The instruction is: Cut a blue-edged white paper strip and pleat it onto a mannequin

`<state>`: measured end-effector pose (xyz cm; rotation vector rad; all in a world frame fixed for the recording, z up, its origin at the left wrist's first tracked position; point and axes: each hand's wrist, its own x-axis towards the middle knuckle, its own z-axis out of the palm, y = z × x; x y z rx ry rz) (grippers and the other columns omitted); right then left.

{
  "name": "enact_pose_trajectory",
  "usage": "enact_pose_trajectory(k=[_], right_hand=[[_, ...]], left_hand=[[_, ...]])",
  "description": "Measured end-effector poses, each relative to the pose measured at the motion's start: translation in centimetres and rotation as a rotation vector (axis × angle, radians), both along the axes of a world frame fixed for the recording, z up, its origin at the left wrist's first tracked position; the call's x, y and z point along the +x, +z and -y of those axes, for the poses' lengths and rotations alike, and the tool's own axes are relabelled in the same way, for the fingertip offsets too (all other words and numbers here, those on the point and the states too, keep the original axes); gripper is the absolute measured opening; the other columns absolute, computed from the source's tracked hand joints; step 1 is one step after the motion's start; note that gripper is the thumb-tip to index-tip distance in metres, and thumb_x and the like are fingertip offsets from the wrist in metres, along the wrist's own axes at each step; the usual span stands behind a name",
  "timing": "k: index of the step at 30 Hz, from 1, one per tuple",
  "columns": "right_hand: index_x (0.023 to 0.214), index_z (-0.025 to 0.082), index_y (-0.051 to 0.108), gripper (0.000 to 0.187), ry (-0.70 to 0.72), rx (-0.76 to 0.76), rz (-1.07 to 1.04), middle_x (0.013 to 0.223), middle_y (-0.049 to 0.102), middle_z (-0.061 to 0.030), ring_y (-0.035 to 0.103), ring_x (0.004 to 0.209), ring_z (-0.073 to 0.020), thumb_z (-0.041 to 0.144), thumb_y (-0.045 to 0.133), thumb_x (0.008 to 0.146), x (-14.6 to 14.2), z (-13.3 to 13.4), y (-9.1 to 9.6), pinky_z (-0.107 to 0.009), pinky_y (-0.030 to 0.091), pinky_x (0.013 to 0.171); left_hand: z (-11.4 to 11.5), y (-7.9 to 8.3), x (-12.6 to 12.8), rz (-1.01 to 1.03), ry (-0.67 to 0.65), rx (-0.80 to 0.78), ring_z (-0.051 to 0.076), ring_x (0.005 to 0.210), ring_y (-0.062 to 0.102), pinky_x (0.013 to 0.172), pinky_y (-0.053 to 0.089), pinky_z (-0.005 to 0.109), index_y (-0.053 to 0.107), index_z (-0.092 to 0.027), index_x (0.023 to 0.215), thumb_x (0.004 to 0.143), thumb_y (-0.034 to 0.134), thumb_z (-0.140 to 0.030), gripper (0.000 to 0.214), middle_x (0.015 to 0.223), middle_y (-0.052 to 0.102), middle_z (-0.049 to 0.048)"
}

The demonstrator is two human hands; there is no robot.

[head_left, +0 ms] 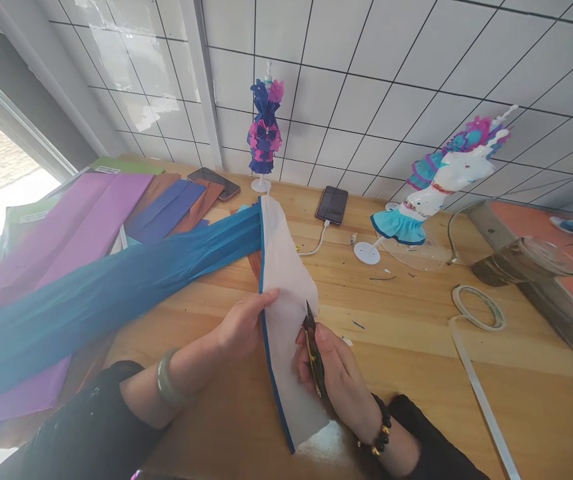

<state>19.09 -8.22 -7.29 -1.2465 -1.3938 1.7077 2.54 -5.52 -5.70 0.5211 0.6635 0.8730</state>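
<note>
2 hands are on the work. Your left hand (240, 328) has its fingers (262, 299) closed in a pinch on the blue-trimmed edge of the white sheet (286, 267), which rises between your hands above the counter (416, 347). Your right hand (339, 380) is curled shut around small scissors (312, 347), tip up against the sheet just right of your left fingers. Pleated blue crepe paper (116, 293) trails away to their left. You look mid-cut in the white sheet; the next snip calls for a taut sheet and blades aimed along the blue edge.
</note>
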Motion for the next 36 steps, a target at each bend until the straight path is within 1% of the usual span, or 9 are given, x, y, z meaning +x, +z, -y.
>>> enact_pose_trajectory(k=[4, 7, 11, 15, 21, 24, 29, 33, 36], right_hand=[[0.083, 0.016, 0.051, 0.049, -0.014, -0.009, 0.005, 0.051, 0.051, 0.003, 0.042, 0.04, -0.007, 0.057, 0.026, 0.092, 0.08, 0.13, -0.19, -0.018, 0.033, 0.039], [0.081, 0.016, 0.051, 0.049, -0.024, 0.0, 0.0, 0.051, 0.051, 0.0027, 0.042, 0.041, -0.0079, 0.057, 0.026, 0.092, 0.01, 0.13, -0.19, -0.019, 0.034, 0.04], [0.08, 0.017, 0.05, 0.049, -0.036, 0.008, -0.004, 0.05, 0.052, 0.0024, 0.042, 0.04, -0.0082, 0.058, 0.026, 0.092, -0.14, 0.12, -0.21, -0.02, 0.033, 0.04], [0.078, 0.017, 0.05, 0.049, -0.039, 0.034, -0.016, 0.048, 0.051, 0.0028, 0.041, 0.039, -0.0076, 0.056, 0.025, 0.093, -0.16, 0.22, -0.22, -0.019, 0.033, 0.04], [0.078, 0.017, 0.05, 0.049, -0.049, 0.004, -0.011, 0.048, 0.051, 0.0029, 0.042, 0.039, -0.0073, 0.057, 0.026, 0.092, -0.2, 0.22, 0.02, -0.019, 0.033, 0.039], [0.079, 0.016, 0.051, 0.05, -0.051, 0.002, -0.009, 0.048, 0.052, 0.0026, 0.042, 0.039, -0.0073, 0.056, 0.025, 0.093, -0.22, 0.11, 0.09, -0.019, 0.034, 0.04], [0.079, 0.016, 0.051, 0.048, -0.046, 0.022, -0.02, 0.047, 0.051, 0.003, 0.042, 0.04, -0.0071, 0.054, 0.025, 0.094, -0.17, 0.19, -0.11, -0.019, 0.034, 0.041], [0.077, 0.016, 0.05, 0.049, -0.058, 0.023, -0.022, 0.046, 0.049, 0.0039, 0.04, 0.038, -0.0064, 0.055, 0.025, 0.094, -0.25, 0.22, -0.32, -0.018, 0.032, 0.038], [0.076, 0.016, 0.05, 0.05, -0.068, 0.024, -0.005, 0.046, 0.048, 0.0042, 0.04, 0.037, -0.0061, 0.057, 0.026, 0.093, -0.37, 0.12, -0.25, -0.018, 0.032, 0.038]], left_hand=[[0.01, -0.02, 0.07, -0.012, 0.058, -0.051, 0.035, 0.079, 0.065, 0.075, 0.048, 0.044, 0.068, -0.005, 0.092, 0.076, 0.055, -0.046, 0.046, 0.065, 0.068, 0.0137], [0.05, -0.2, 0.08, -0.044, 0.098, -0.09, 0.034, 0.08, 0.065, 0.075, 0.048, 0.043, 0.069, -0.009, 0.089, 0.075, 0.058, -0.044, 0.04, 0.064, 0.068, 0.0119], [0.12, -0.26, 0.11, -0.058, 0.073, -0.067, 0.033, 0.075, 0.066, 0.074, 0.049, 0.042, 0.069, -0.01, 0.085, 0.075, 0.057, -0.045, 0.038, 0.064, 0.069, 0.0118], [0.12, -0.17, 0.22, -0.037, 0.021, -0.033, 0.031, 0.066, 0.065, 0.071, 0.049, 0.043, 0.068, -0.008, 0.081, 0.075, 0.054, -0.05, 0.044, 0.064, 0.068, 0.0131], [0.18, -0.05, 0.26, -0.038, 0.039, -0.026, 0.031, 0.068, 0.064, 0.072, 0.05, 0.042, 0.066, -0.011, 0.069, 0.075, 0.054, -0.049, 0.04, 0.064, 0.069, 0.0138], [0.28, 0.06, 0.21, -0.049, 0.027, -0.027, 0.032, 0.069, 0.065, 0.071, 0.05, 0.043, 0.068, -0.011, 0.073, 0.076, 0.054, -0.049, 0.041, 0.064, 0.069, 0.0128], [0.39, -0.09, 0.21, -0.064, 0.122, -0.074, 0.033, 0.081, 0.066, 0.076, 0.05, 0.042, 0.069, -0.011, 0.084, 0.076, 0.058, -0.042, 0.033, 0.064, 0.07, 0.0102], [0.33, -0.33, 0.2, -0.032, 0.106, -0.076, 0.034, 0.081, 0.066, 0.08, 0.048, 0.044, 0.068, -0.009, 0.092, 0.078, 0.056, -0.042, 0.038, 0.069, 0.071, 0.0107], [0.3, -0.45, 0.16, -0.02, 0.09, -0.06, 0.034, 0.082, 0.066, 0.082, 0.047, 0.045, 0.067, -0.007, 0.095, 0.079, 0.054, -0.043, 0.042, 0.069, 0.071, 0.0114]])
